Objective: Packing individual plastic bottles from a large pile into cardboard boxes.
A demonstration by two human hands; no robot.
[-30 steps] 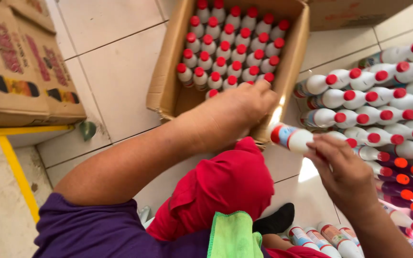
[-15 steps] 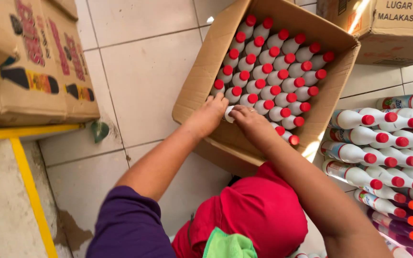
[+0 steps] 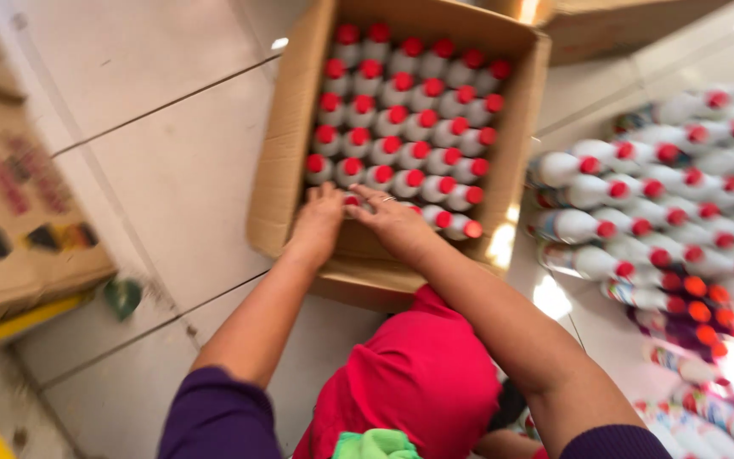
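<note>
White, red-capped bottle stands upright between my fingers at the open cardboard box's near row.

Smeared by motion throughout, most of all the printed carton at left, its markings unreadable and its far side cut by the edge. Hidden under the left hand and right hand: all but the red cap of the bottle between them. Cropped at right: the heap of lying bottles, lower ones lost in glare. Unclear: small green thing on the floor.
</note>
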